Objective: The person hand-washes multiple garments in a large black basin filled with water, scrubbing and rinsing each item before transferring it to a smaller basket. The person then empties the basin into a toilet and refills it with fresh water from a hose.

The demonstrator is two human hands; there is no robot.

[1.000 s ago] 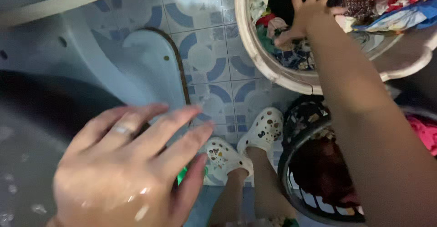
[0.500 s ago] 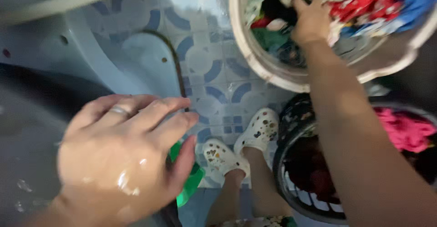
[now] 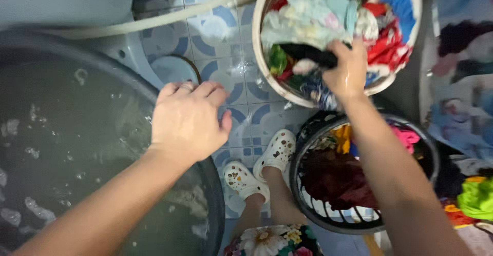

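The right hand point(image 3: 348, 71) is down in the white tub point(image 3: 263, 71), at its near edge, and its fingers are closed around a dark cloth point(image 3: 308, 54) that lies on top of the heap of clothes point(image 3: 328, 20). The cloth is partly in the hand and partly still lying among the other clothes in the tub. The left hand point(image 3: 187, 120) hangs over the near rim of the big dark basin point(image 3: 218, 204), which is full of soapy water point(image 3: 61, 133). That hand holds nothing; its fingers are loosely curled and it looks wet. Between the basin and the tub is blue tiled floor point(image 3: 246, 115), and the person's feet in white clogs point(image 3: 259, 166) stand there. A black basket point(image 3: 308, 204) with more clothes sits by the right leg. It looks like the step now is picking one piece out of the tub. The next move, I think, needs a firm hold and a lift clear of the heap, so other clothes don't drag out over the tub's edge onto the wet floor.
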